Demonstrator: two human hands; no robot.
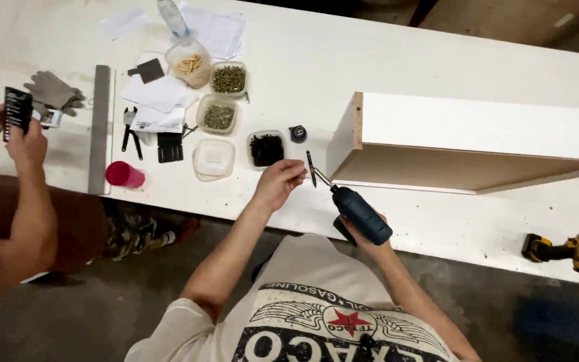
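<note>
We stand at a white table (pixel 437 228). A long white board box (pixel 477 137) lies just right of our fingers. Our right hand (pixel 363 234) has its fingers wrapped around a dark blue power screwdriver (pixel 362 214), bit pointing up-left. Our left hand (pixel 277 182) pinches its fingers (pixel 297 173) together near the bit's tip. A small tub of black screws (pixel 267 149) sits just beyond them.

On the worktop (pixel 437 60) we see the tubs of screws (pixel 228 79) left of the open box panel (pixel 477 134); our drill (pixel 360 214) sits before that box, another drill (pixel 571 251) far right.
</note>
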